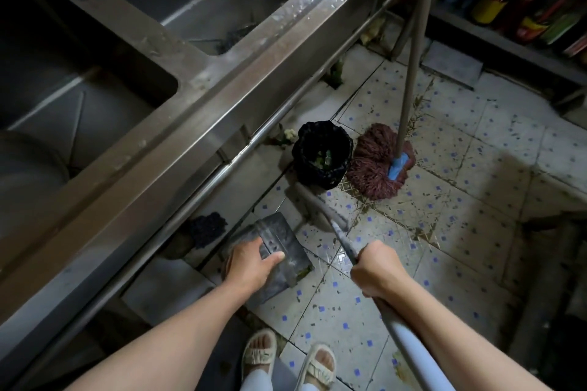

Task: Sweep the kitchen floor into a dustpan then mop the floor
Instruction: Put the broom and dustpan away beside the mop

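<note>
1. Nearest the camera, two feet in pale sandals (259,355) stood on the speckled tile floor (460,200).
2. The right hand (378,270) was curled tight round the broom handle (409,343), which ran from the near right corner up through the fist; the blurred broom head (320,206) lay just beyond, on the floor.
3. The left hand (251,267) gripped the top of the grey metal dustpan (279,251) — fingers over its far edge, thumb across its face. The dustpan stood just left of the broom handle, between the two hands, with a few scraps at its lower right corner.
4. Farther off, a small bin lined with a black bag (322,157) sat beside the steel sink counter (190,105).
5. Touching the bin's right side was the reddish mop head (374,162), its pole (413,57) rising away — neither hand near it.
</note>
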### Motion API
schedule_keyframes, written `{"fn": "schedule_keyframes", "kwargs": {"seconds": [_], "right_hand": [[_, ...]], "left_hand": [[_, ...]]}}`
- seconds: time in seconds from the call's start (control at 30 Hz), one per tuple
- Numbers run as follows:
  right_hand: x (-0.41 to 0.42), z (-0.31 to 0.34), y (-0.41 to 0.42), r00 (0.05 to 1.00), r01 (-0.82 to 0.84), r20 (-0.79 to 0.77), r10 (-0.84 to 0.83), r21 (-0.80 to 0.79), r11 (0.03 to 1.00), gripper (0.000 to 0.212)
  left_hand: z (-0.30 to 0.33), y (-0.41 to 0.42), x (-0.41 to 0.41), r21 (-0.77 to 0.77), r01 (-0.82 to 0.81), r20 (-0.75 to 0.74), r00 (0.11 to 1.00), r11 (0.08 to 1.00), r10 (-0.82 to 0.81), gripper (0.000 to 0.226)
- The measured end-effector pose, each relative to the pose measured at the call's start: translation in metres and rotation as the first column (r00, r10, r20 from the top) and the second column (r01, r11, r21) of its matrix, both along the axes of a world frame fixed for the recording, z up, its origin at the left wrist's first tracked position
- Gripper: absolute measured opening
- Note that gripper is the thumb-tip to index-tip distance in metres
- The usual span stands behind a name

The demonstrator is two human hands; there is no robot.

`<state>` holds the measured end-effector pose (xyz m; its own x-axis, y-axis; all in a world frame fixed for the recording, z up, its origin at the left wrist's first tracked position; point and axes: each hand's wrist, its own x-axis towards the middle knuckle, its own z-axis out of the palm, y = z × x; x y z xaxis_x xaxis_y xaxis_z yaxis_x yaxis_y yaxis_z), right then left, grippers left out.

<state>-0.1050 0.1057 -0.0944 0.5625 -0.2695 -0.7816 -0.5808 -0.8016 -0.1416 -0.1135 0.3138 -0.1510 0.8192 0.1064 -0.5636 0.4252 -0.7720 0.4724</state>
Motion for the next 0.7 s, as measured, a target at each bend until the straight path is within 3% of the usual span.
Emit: {"fn": "schedule_keyframes", "kwargs": {"seconds": [0.13, 0.23, 0.43, 0.7], "right_hand": [[0.016, -0.016, 0.008, 0.993, -0.083, 0.081, 0.087, -0.045, 0.995, 0.025], [0.007, -0.028, 0.017, 0.999, -0.043, 0.03, 0.043, -0.021, 0.999, 0.012], [-0.018, -0.026, 0.002, 0.996, 0.083, -0.039, -0.082, 0.03, 0.996, 0.009], [-0.011, -0.019, -0.031, 0.994, 0.11, -0.008, -0.111, -0.043, 0.993, 0.024]], "left_hand": [[-0.015, 0.006, 0.003, 0.01, -0.031, -0.025, 0.999, 0.999, 0.031, 0.033], [-0.025, 0.006, 0.005, 0.015, -0.056, -0.038, 0.998, 0.998, 0.057, 0.042], [-0.032, -0.009, 0.014, -0.002, -0.073, -0.098, 0.992, 0.997, 0.073, 0.054], [-0.044, -0.036, 0.04, -0.028, -0.058, -0.146, 0.988, 0.998, 0.054, 0.047]]}}
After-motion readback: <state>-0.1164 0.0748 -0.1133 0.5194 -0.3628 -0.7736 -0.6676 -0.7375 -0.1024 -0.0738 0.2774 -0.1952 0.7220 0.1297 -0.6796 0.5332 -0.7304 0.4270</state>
